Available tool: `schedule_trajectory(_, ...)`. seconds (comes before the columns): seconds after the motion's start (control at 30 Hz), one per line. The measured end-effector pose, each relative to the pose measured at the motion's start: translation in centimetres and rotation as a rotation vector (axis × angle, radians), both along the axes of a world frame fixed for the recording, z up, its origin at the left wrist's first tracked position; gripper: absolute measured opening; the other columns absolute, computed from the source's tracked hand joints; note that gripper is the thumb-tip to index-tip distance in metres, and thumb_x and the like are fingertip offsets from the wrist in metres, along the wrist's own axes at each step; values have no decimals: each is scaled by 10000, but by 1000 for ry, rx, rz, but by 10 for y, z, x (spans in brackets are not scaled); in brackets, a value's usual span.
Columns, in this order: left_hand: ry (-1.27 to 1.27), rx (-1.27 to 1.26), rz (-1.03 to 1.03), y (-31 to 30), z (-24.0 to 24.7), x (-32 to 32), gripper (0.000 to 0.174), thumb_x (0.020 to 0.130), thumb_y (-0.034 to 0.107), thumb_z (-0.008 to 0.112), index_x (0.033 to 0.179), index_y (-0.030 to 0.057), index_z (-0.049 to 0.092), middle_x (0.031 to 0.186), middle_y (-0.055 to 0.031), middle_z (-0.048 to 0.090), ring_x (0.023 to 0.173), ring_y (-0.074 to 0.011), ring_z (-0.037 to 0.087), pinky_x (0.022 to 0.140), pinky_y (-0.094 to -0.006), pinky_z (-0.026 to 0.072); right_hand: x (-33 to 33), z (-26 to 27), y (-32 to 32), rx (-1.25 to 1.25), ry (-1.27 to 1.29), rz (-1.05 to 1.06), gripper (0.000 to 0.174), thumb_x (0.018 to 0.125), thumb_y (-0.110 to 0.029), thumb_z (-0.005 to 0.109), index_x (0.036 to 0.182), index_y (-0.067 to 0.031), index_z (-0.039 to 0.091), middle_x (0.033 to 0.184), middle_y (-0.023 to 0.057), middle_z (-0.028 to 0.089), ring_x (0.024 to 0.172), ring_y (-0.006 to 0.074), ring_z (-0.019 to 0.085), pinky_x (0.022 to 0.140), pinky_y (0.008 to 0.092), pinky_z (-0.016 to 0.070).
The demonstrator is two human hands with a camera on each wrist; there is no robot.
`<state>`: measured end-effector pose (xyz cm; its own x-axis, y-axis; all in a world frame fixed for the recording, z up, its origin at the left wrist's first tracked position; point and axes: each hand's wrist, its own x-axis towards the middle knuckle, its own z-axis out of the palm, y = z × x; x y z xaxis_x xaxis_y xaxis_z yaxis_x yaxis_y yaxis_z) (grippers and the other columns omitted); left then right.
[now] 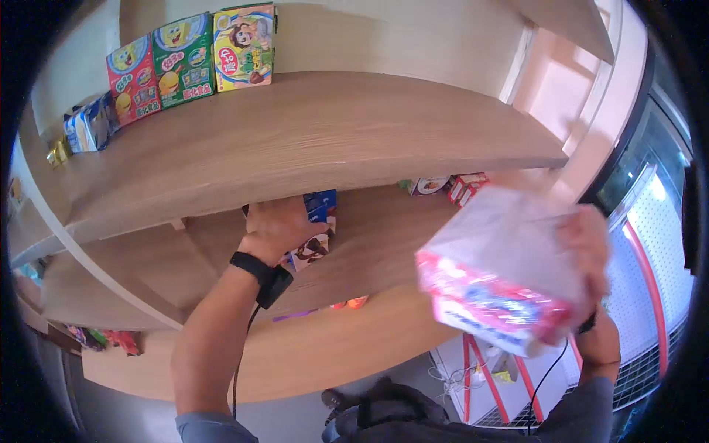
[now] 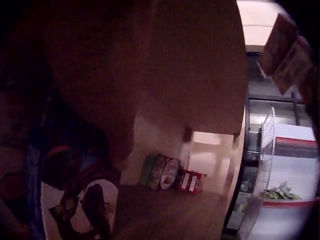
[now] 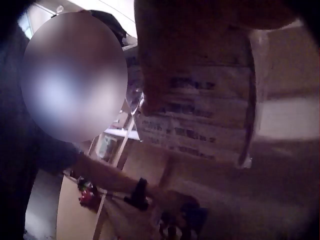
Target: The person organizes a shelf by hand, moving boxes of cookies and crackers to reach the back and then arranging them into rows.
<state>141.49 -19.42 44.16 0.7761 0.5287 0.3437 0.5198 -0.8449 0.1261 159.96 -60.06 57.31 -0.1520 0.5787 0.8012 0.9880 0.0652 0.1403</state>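
Pink-and-white, the plastic-wrapped bundle was in the air, before the wooden shelf. It seemed rather light and a little soft, with slippery film, so a wide hold on its opposite sides would have been safest. The right hand gripped it at one side, with bent fingers. The left forearm reached forward; the left hand touched a small carton, but whether it gripped, I could not tell.

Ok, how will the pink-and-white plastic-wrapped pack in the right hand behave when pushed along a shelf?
The pack likely slides readily: its film looks glossy. Its blocky shape suggests it won't roll. That thin wrap may crinkle under the right hand.
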Motion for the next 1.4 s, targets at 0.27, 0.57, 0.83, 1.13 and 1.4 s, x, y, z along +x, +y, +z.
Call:
schedule_trajectory(0.27,2,82,51,-6,0,1,1101,708,708,811,1519,33,497,1496,-274,564,1398,-453,535,1153,-606,408,2,117,50,168,-164,9,971,614,-288,998,1412,-9,520,1329,120,638,1242,275,632,1102,411,498)
schedule_trajectory(0.57,127,34,167,-18,11,5,1061,708,715,812,1477,37,540,1473,-277,579,1346,-449,581,1140,-589,429,120,167,170,-584,225,-177,1135,595,-399,1011,1513,-8,469,1379,224,616,1303,344,603,1091,393,482)
schedule_trajectory(0.83,178,33,239,-35,18,10,1094,724,692,827,1534,47,472,1496,-266,558,1389,-431,546,1209,-576,362,174,164,219,-565,71,-90,1210,567,-570,986,1474,57,488,1357,271,623,1259,404,624,1062,431,506)
schedule_trajectory(1.13,285,-18,-283,-172,75,-5,1045,660,716,882,1374,3,609,1265,-206,655,1165,-437,644,1062,-517,475,187,158,228,-545,57,-135,1096,534,-602,985,1333,36,589,1258,206,675,1166,378,675,980,459,549)
schedule_trajectory(1.4,56,-498,-693,-217,234,-33,973,789,651,849,1458,9,551,1247,-176,670,1145,-316,672,938,-442,562,193,153,237,-555,109,-6,1075,515,-614,988,1288,43,631,1238,220,706,1058,390,735,900,447,600)
